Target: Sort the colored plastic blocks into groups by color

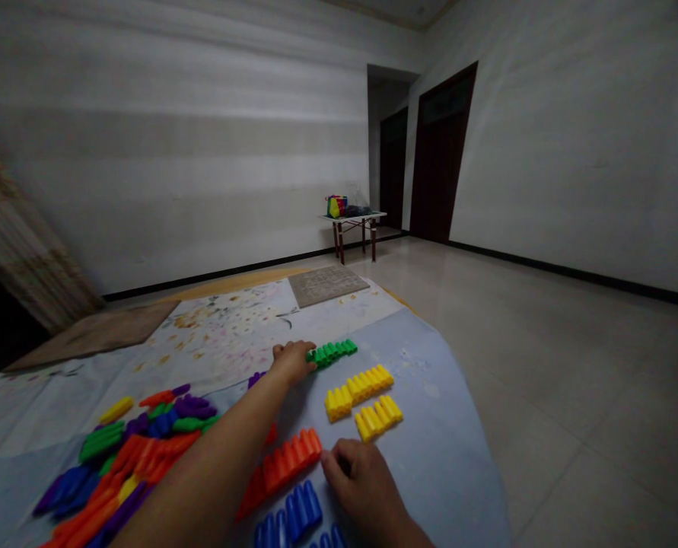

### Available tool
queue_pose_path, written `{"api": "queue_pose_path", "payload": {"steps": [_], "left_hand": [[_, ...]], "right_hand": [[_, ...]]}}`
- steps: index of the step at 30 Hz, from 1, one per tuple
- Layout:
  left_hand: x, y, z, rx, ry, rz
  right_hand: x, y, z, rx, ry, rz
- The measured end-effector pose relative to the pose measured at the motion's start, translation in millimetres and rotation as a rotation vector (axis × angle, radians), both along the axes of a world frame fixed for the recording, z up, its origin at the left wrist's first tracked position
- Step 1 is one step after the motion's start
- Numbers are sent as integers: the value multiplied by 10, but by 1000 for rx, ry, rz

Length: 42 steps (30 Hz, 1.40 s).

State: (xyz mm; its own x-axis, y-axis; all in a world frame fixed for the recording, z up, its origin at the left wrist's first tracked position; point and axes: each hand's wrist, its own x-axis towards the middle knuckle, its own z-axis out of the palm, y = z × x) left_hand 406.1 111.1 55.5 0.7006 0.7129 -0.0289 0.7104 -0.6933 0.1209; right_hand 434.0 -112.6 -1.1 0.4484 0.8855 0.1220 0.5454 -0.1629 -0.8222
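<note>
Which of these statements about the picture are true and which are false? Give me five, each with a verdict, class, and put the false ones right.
1. The left hand is at the green row. True.
2. The right hand is beyond the green row. False: it is nearer the camera, by the red row.
3. The mixed pile lies left of the yellow pieces. True.
4. The blue row is farther away than the yellow pieces. False: it is nearer.
5. The small table stands bare. False: colourful things are on it.

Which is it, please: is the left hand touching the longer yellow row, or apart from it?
Apart: the head view shows pale blue cloth between the left hand and yellow row.
</note>
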Motion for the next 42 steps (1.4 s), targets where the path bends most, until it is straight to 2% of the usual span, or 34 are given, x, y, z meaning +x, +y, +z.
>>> {"api": "queue_pose_path", "payload": {"steps": [3, 6, 9, 12, 16, 19, 22, 26, 30, 34, 38, 42], "left_hand": [[-76, -24, 28, 18, -88, 36], [-326, -74, 99, 58, -188, 86], [-781, -125, 169, 94, -259, 146], [-1362, -163, 190, 106, -283, 215], [-2056, -213, 128, 116, -268, 307], [-2359, -279, 66, 131, -236, 334], [-2480, -370, 30, 131, -204, 335], [-2521, -508, 3, 95, -180, 310], [-2590, -661, 7, 3, -168, 232], [-2733, -790, 73, -109, -190, 173], [-2924, -713, 131, -94, -239, 313], [-3071, -380, 92, 70, -249, 521]], "right_hand": [[-2, -9, 10, 17, 0, -5], [3, -19, 17, 15, 10, 7], [11, -29, 21, 9, 21, 29], [20, -37, 9, 27, 10, 41], [38, -40, -27, 46, 7, 77], [50, -40, -47, 39, 8, 91], [57, -43, -51, 41, 7, 94], [57, -59, -36, 51, -2, 109], [57, -76, -23, 45, -19, 119], [71, -84, -44, 37, -24, 136], [77, -94, -62, 14, -19, 152], [66, -104, -55, 11, -11, 151]]}}
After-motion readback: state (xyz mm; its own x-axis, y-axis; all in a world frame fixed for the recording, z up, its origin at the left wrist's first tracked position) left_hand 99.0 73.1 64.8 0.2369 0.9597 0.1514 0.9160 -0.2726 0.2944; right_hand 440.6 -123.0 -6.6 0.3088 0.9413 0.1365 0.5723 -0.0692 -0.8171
